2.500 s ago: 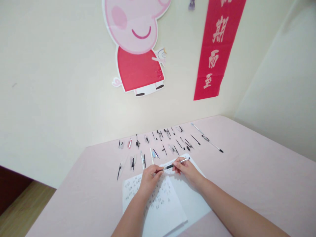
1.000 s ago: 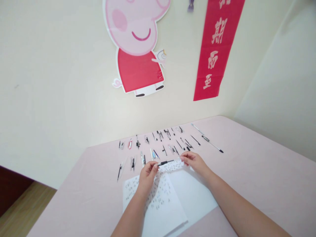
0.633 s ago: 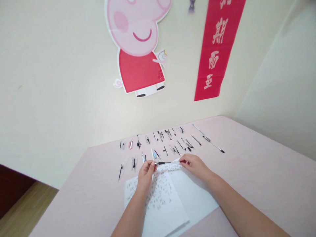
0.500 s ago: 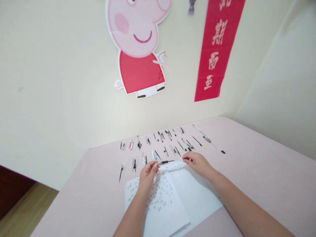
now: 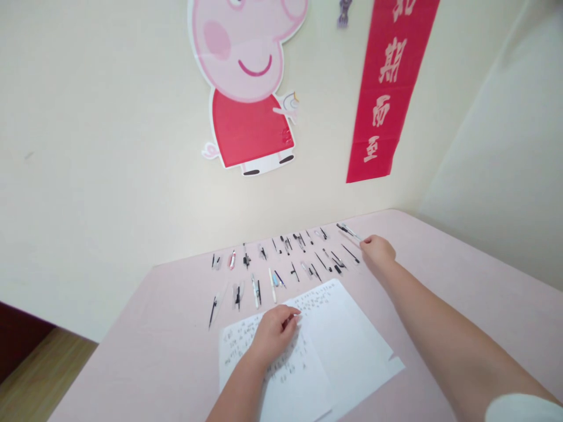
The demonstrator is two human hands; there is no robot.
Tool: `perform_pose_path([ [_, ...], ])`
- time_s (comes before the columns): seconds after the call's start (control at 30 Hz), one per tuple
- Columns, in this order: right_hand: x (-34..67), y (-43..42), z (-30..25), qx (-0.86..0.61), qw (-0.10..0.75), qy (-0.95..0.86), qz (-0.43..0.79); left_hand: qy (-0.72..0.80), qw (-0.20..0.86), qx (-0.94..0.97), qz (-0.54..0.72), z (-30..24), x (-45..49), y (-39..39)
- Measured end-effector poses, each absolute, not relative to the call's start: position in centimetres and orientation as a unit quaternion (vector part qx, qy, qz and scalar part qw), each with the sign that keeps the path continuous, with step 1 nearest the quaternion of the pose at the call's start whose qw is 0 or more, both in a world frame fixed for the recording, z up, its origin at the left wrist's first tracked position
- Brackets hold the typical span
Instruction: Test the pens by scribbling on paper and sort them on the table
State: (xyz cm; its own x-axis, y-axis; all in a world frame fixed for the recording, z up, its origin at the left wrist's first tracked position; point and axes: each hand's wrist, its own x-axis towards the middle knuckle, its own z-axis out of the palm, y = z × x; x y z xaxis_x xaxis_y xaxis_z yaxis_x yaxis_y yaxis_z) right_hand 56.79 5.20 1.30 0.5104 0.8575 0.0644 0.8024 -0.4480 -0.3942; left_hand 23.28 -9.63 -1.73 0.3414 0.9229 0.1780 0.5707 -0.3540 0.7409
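My left hand [image 5: 276, 331] rests on the written paper sheets [image 5: 352, 346], its fingers loosely curled and a gap showing between thumb and forefinger, with nothing visible in it. At the far right end of the rows of pen parts, my right hand [image 5: 379, 249] is closed around the near end of a pen [image 5: 348, 231] with a black tip section, which slants away toward the wall. A pale stick-like piece lies close along it, and the two are hard to tell apart. My right fingertips are partly hidden by the hand itself.
Several taken-apart pens, refills and caps lie in rows along the pink table [image 5: 145, 340]. Among them are a pink pen part [image 5: 232, 259] and a white pen [image 5: 272, 285]. Behind stands a wall with a cartoon pig cutout [image 5: 253, 129] and a red banner [image 5: 385, 111].
The black-gripped pen left the space between my hands above the paper. My right hand moved right and away to the back row; my left hand dropped nearer onto the paper, letting go.
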Motion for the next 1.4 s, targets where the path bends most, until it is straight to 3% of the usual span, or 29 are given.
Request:
perform_pose_path([
  [0.47,56.2,9.6,-1.1,-0.858,0.094,-0.503,0.045,0.502,0.276,0.783,0.243,-1.2,23.5,-9.5],
  [0.9,55.7,9.7,-1.2,-0.837,0.063,-0.543,0.022,0.505,0.273,0.783,0.241,-1.5,23.4,-9.3],
  [1.23,55.4,6.6,0.2,-0.816,0.107,-0.567,-0.038,0.5,0.267,0.79,0.233,-1.1,23.4,-9.3],
  [1.4,55.2,2.8,0.2,-0.778,0.168,-0.603,-0.046,0.498,0.268,0.79,0.236,-1.3,23.4,-9.4],
])
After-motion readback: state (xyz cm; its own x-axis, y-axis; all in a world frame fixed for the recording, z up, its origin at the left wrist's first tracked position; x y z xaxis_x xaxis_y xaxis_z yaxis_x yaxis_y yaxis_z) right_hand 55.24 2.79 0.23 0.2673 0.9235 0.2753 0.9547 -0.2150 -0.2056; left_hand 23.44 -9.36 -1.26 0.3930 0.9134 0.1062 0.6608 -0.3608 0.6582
